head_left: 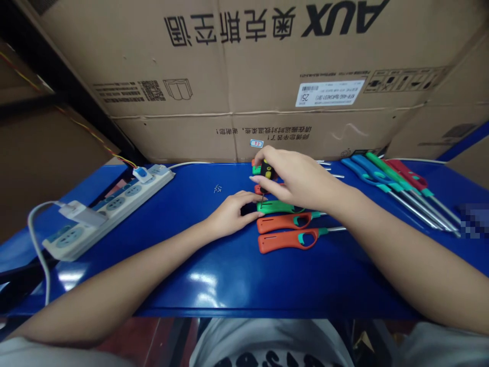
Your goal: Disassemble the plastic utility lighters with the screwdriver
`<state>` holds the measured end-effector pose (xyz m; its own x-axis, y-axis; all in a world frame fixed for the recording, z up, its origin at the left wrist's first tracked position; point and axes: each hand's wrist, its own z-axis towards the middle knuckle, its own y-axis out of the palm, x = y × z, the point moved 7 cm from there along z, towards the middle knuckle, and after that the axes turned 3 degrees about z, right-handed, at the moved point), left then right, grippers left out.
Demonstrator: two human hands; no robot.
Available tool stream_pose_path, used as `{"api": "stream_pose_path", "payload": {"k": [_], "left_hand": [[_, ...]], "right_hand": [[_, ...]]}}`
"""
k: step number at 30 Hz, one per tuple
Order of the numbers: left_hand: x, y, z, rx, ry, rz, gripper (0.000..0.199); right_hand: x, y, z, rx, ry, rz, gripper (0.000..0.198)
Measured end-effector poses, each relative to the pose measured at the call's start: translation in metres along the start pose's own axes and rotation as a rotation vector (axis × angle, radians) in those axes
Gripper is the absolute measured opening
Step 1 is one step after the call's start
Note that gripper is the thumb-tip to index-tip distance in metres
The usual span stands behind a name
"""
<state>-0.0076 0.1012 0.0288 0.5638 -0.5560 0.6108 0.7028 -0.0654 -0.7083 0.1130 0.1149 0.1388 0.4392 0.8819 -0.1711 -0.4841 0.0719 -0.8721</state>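
brown cardboard (229,76) stands behind the blue surface (214,275), printed with big dark lettering that is upside down to me. it carries a white label (328,93) on its right half and a small sticker (257,143) low down, just beyond my hands.

my right hand (280,171) is closed around the black and yellow handle of a screwdriver (268,172), which points down, its thin shaft reaching the handle end of a green lighter (278,207). that lighter lies flat near the middle of the surface, its handle end toward my left and part of it under my right wrist. my left hand (228,215) has the same end pinched between thumb and fingers, one on each side.

nearer to me, two orange lighters (280,241) lie side by side, parallel to the green one, with their metal tubes pointing right. more lighters (257,189) lie on the far side of it, mostly hidden by my right hand. a little heap of screws (217,189) sits on the surface beyond my left hand.

well over to the right is a separate bunch of lighters: blue ones (369,171), a green one (395,172) and a red one (408,173), tubes slanting toward me. at the left a white power strip (114,216) lies at an angle, with a white plug (82,214) and a blue and white plug (142,174) pushed into it.
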Motion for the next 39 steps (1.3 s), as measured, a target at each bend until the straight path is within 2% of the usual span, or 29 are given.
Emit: {"api": "stream_pose_path", "payload": {"k": [5, 8, 10, 13, 15, 17, 19, 20, 22, 25, 28, 30, 32, 35, 39], "left_hand": [[0.001, -0.002, -0.002, 0.008, -0.021, -0.079, 0.028], [-0.002, -0.003, -0.002, 0.034, -0.045, -0.157, 0.028], [-0.008, -0.004, -0.003, 0.069, -0.092, -0.271, 0.028], [-0.021, 0.002, -0.005, 0.084, -0.219, -0.479, 0.033], [-0.027, 0.008, -0.006, 0.055, -0.274, -0.533, 0.035], [-0.028, 0.01, -0.006, 0.039, -0.288, -0.527, 0.031], [-0.027, 0.005, -0.004, 0.065, -0.295, -0.531, 0.029], [-0.027, 0.001, -0.003, 0.088, -0.302, -0.545, 0.029], [-0.026, -0.014, -0.001, 0.152, -0.312, -0.568, 0.031], [-0.021, -0.048, 0.002, 0.291, -0.304, -0.541, 0.037], [-0.016, -0.08, 0.001, 0.449, -0.317, -0.542, 0.044], [-0.014, -0.09, -0.001, 0.521, -0.335, -0.601, 0.041], [-0.015, -0.091, -0.003, 0.578, -0.373, -0.703, 0.032], [-0.027, -0.078, -0.008, 0.654, -0.516, -0.901, 0.02], [-0.047, -0.052, -0.015, 0.682, -0.751, -1.116, 0.021]], "right_hand": [[0.007, -0.026, -0.005, 0.204, 0.062, 0.079, 0.028], [0.011, -0.041, -0.007, 0.278, 0.128, 0.097, 0.024], [0.018, -0.047, -0.007, 0.316, 0.188, 0.132, 0.019], [0.034, -0.048, -0.01, 0.35, 0.26, 0.092, 0.025], [0.043, -0.04, -0.014, 0.289, 0.221, 0.039, 0.023], [0.051, -0.023, -0.021, 0.115, 0.155, 0.015, 0.016], [0.066, -0.005, -0.035, -0.077, 0.188, 0.0, 0.016], [0.074, 0.001, -0.043, -0.131, 0.226, -0.013, 0.02], [0.088, 0.006, -0.059, -0.163, 0.283, 0.015, 0.032], [0.103, 0.012, -0.076, -0.237, 0.347, 0.188, 0.046], [0.109, 0.016, -0.085, -0.357, 0.432, 0.341, 0.051], [0.105, 0.016, -0.087, -0.411, 0.467, 0.428, 0.049], [0.096, 0.014, -0.087, -0.439, 0.486, 0.543, 0.047], [0.084, 0.014, -0.087, -0.411, 0.513, 0.722, 0.05], [0.075, 0.023, -0.087, -0.418, 0.582, 0.732, 0.05]]}}
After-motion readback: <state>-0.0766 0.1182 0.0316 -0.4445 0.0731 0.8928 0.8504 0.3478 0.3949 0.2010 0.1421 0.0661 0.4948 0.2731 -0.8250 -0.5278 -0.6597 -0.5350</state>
